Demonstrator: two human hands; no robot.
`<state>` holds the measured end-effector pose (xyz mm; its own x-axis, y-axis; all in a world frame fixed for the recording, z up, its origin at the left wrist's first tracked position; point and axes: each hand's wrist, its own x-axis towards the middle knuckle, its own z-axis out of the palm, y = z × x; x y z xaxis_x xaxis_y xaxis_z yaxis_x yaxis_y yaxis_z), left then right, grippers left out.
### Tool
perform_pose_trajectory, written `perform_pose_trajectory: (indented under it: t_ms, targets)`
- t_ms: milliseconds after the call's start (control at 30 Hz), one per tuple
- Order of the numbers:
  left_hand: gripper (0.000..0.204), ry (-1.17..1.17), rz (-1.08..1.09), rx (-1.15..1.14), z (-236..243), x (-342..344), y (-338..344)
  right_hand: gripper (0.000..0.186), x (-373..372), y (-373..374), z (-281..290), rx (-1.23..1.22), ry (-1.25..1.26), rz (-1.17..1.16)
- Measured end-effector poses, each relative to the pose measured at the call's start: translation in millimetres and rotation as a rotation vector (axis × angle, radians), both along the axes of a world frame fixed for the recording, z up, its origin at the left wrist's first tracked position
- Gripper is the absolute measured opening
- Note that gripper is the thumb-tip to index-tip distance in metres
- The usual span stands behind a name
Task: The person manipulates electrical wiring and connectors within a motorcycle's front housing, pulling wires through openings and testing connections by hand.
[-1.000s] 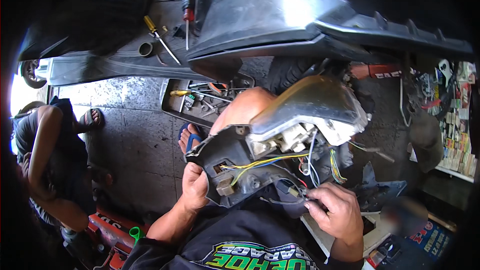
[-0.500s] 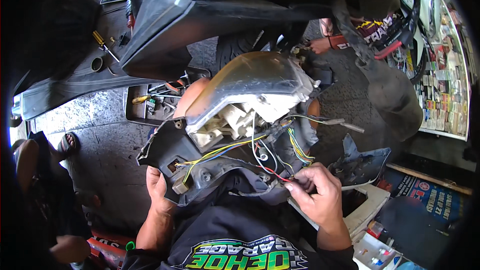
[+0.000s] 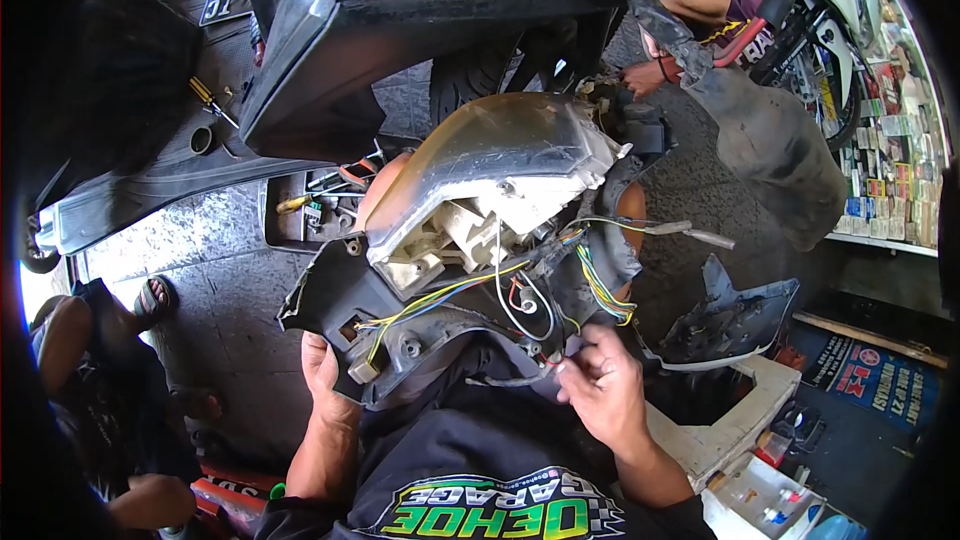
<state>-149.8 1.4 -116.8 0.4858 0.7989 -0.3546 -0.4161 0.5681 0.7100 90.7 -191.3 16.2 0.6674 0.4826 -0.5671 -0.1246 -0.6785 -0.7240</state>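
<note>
1. Black, curved plastic headlight cowl is held before the black printed shirt, its left edge gripped by the left hand.
2. Thin red wire is pinched by the fingers of the right hand, near the cowl.

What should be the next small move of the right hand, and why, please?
Perhaps the right hand should lift the thin wires slightly for a clearer look: its fingers are right beside them and the ends are hard to make out. The left hand has the left edge of the dark panel, so that side seems steadied.
</note>
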Motion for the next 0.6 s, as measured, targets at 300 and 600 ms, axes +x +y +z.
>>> perform_pose_trajectory:
  t_ms: [300, 600]
  targets:
    - [0.041, 0.010, -0.010, 0.005, 9.7, 7.4, -0.3, 0.015, -5.6, 2.3, -17.8, 0.047, -0.098, 0.075]
    - [0.033, 0.030, 0.017, 0.007, -20.0, -9.4, -2.4, 0.020, 57.9, -25.5, 44.4, 0.286, -0.212, 0.211]
